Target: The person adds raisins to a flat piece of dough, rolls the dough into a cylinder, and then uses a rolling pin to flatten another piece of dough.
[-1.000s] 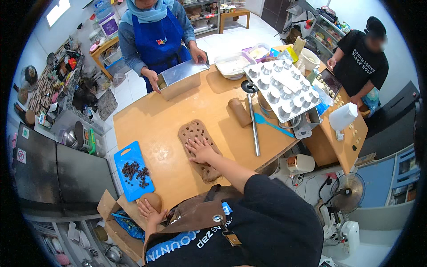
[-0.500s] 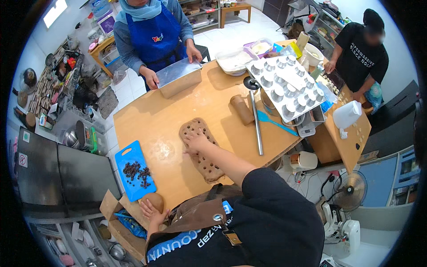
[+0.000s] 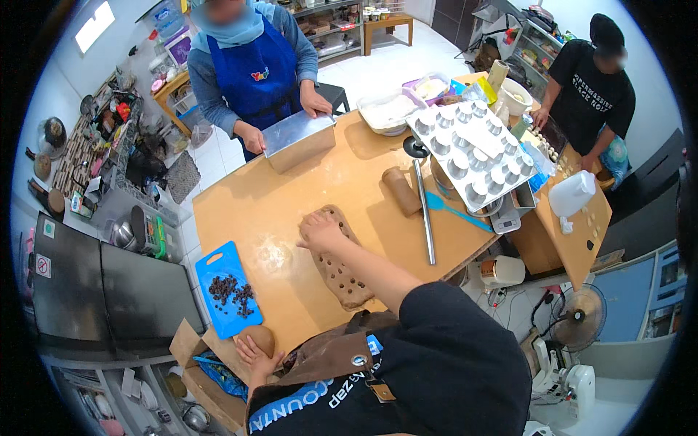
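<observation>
A long flat piece of brown dough (image 3: 343, 282) studded with dark chips lies on the wooden table in front of me. My right hand (image 3: 320, 232) lies palm down over its far end, fingers spread, covering the left edge there. At the near left corner of the table, my left hand (image 3: 256, 356) rests against a smooth brown dough ball (image 3: 259, 337), fingers stretched over its near side. Just beyond the ball is a blue cutting board (image 3: 218, 254) bearing a heap of dark chips (image 3: 231, 294).
Right of the flat dough are a rolled brown dough log (image 3: 401, 192), a metal rod (image 3: 424, 218) and a blue spatula (image 3: 459, 212). A muffin tin (image 3: 465, 145) sits above a scale. Across the table, a person in a blue apron holds a metal loaf tin (image 3: 302, 145). Another person works at far right.
My right hand has slid toward the far end of the flat dough. The whole view has shifted slightly. My left hand stays at the dough ball.
</observation>
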{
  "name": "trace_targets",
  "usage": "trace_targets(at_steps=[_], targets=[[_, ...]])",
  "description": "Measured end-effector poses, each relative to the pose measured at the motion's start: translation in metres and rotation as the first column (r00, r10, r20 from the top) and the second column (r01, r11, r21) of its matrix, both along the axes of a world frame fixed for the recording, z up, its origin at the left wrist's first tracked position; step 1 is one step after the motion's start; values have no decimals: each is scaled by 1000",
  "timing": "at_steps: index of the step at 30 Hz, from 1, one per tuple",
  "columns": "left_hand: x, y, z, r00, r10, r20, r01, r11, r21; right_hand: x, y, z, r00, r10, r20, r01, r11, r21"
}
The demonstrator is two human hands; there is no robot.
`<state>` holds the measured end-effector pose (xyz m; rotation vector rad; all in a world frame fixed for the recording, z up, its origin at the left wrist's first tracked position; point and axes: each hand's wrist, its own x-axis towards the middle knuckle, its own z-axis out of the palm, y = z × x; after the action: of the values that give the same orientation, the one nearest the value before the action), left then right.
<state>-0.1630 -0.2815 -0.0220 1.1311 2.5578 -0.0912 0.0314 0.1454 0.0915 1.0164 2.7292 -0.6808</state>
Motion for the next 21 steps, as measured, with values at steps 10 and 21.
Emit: trace_targets(at_steps=[10,21], targets=[[4,19,17,989,64,133,-55,996,-69,20,17,-21,949,122,292,-88,988,-126],[10,37,35,992,108,66,-96,981,-166,42,33,-52,980,-5,198,35,988,-147]])
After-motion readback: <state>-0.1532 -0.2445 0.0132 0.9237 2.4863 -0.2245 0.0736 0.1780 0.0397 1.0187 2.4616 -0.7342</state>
